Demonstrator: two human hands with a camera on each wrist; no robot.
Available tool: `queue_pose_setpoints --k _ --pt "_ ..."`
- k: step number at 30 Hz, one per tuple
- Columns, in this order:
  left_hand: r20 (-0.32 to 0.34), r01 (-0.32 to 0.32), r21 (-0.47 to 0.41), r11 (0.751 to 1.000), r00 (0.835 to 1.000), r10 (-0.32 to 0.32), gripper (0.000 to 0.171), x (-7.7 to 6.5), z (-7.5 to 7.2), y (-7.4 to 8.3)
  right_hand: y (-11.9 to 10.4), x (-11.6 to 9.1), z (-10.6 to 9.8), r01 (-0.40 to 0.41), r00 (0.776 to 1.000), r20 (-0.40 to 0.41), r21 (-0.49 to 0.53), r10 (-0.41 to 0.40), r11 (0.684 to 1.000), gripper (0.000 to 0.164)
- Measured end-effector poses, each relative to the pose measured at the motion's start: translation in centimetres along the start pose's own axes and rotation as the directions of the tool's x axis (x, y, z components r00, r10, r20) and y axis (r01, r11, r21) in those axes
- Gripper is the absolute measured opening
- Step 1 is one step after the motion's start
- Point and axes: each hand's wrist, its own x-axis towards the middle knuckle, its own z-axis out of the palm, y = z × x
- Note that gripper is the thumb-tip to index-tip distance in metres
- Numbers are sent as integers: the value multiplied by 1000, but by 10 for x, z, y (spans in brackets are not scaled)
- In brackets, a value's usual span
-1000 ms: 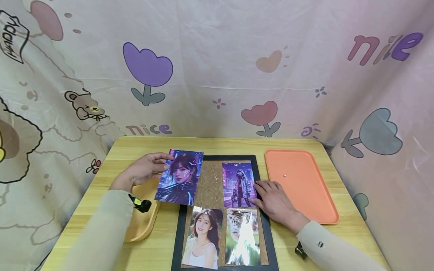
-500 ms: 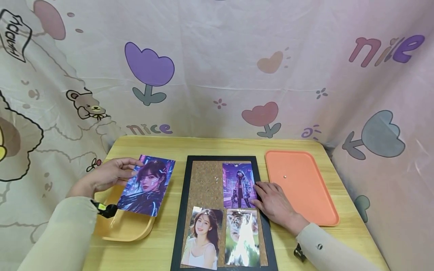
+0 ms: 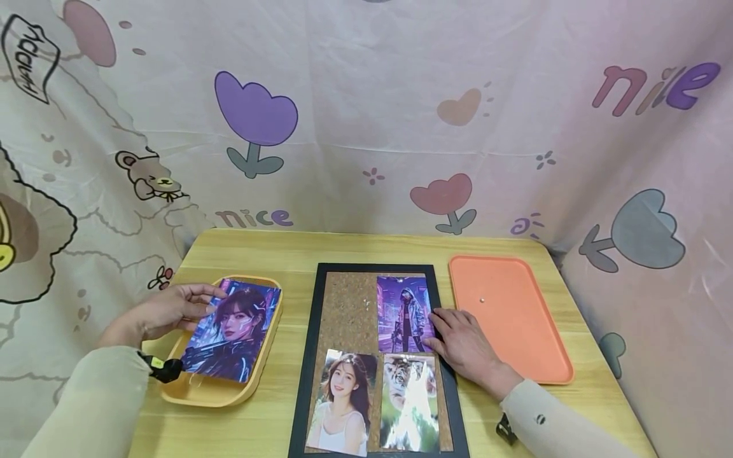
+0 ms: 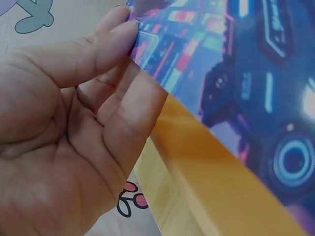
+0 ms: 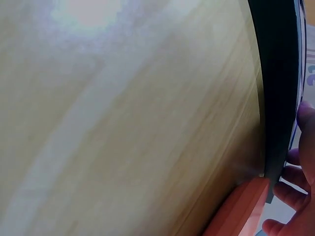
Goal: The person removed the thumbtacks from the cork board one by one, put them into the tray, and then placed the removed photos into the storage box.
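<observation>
One portrait print (image 3: 235, 331), pinched by the left hand (image 3: 172, 313) at its upper left edge; apparently being set into the yellow tray (image 3: 214, 399), contact with whose floor cannot be judged. Release seems called for once it is supported. Right hand (image 3: 466, 343): fingers loosely extended, laid at the corkboard's (image 3: 346, 305) right edge, nothing gripped. Since the earliest frame, the print has been moved leftward off the corkboard.

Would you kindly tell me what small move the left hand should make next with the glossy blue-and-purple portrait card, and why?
The left hand should probably lower the glossy blue-and-purple portrait card into the yellow rounded-rectangular tray and let go, because it pinches the card by one edge and the tray lies directly beneath.
</observation>
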Motion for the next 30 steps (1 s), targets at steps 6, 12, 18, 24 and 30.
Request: queue_pose_setpoints --k 6,12,18,24,30 --pt "9 6 13 1000 1000 -6 31 1 2 -3 0 -1 -1 -17 1000 20 -5 17 1000 58" --pt "-45 15 63 998 999 -12 35 -2 -2 -5 0 -1 0 -24 999 33 0 24 1000 59" --pt "-23 25 75 997 999 -23 33 -1 1 -9 -1 0 1 -21 1000 9 7 21 1000 59" --pt "-79 32 79 996 997 -25 36 4 14 -7 -2 0 1 -24 1000 2 20 24 999 58" --pt "-126 21 96 995 992 -9 43 13 29 -3 -2 -1 1 -35 999 18 15 35 999 60"
